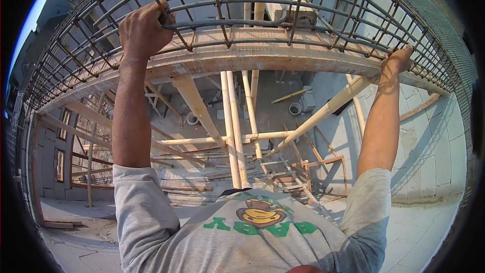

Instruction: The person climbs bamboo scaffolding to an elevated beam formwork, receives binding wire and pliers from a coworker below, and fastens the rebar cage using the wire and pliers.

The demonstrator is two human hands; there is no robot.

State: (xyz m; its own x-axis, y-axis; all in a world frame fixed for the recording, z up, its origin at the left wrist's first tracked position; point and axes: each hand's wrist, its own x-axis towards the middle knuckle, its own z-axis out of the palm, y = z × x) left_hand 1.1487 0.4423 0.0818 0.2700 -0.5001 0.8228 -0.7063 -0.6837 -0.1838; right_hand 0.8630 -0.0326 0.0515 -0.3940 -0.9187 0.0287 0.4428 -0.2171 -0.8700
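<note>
A long cage of steel reinforcing bars [227, 22] lies across the top of the head view, above a wooden formwork board [252, 63]. My left hand [144, 29] is closed around a bar of the cage at the left. Part of its grip is hidden, and a small dark shape by the thumb cannot be made out. Over at the right, my right hand [397, 60] grips the cage's lower edge beside the board, with its fingers wrapped over a bar. Both arms are stretched forward and apart.
Bamboo props [230, 121] stand beneath the board, some slanted. Far below, the floor holds scattered planks [187, 188], a bucket [295, 108], pale blocks [307, 100] and a wooden frame [326, 162]. Block walls [429, 136] rise at the sides. The drop under the board is deep.
</note>
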